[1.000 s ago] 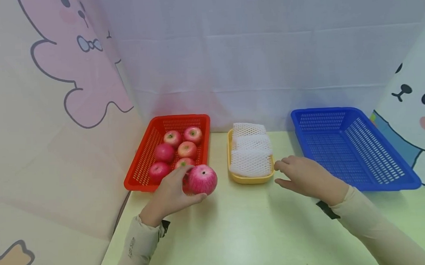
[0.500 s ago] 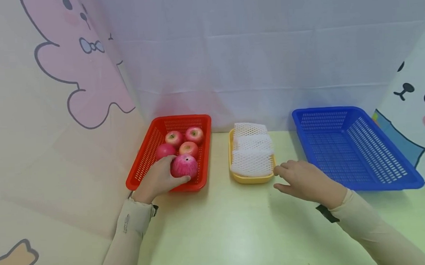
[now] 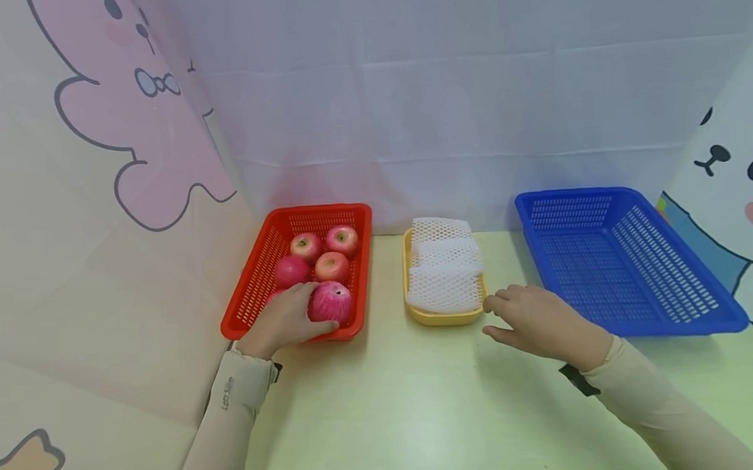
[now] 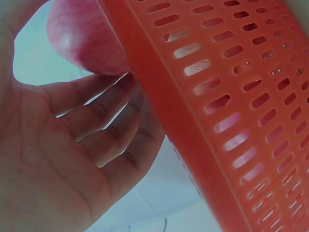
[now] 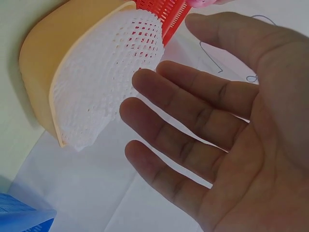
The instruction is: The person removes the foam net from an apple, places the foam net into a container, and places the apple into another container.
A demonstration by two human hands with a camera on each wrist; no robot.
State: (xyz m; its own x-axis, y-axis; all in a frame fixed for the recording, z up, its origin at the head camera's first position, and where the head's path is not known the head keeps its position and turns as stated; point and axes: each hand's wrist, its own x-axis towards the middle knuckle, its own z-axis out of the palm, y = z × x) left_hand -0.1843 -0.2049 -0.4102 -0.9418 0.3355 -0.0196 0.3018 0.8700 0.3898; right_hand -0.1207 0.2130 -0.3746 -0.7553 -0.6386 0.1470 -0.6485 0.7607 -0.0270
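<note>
A pink-red striped apple [image 3: 330,303] is gripped between the thumb and fingers of my left hand [image 3: 282,322], over the front end of the red basket [image 3: 366,263]. From the left wrist, this apple [image 4: 84,41] shows partly behind the basket's rim [image 4: 159,104]. Several other apples [image 3: 332,268] lie inside, the front ones partly hidden by the hand. My right hand [image 3: 534,320] holds nothing, its fingers loosely extended beside the small yellow basket [image 3: 446,319]. White foam fruit nets [image 3: 445,288] lie overlapped in that basket, and the right wrist view shows their mesh [image 5: 111,63] close to the fingertips.
A large blue basket [image 3: 589,268] with nothing in it stands at the right, behind the right forearm. Pale cloth [image 3: 447,120] hangs along the back of the table [image 3: 415,401]. Cartoon-printed sheets [image 3: 158,153] close off both sides.
My left hand has carried the apple leftward from in front of the red basket's corner to over its front end, then slightly lower. The right hand has barely moved.
</note>
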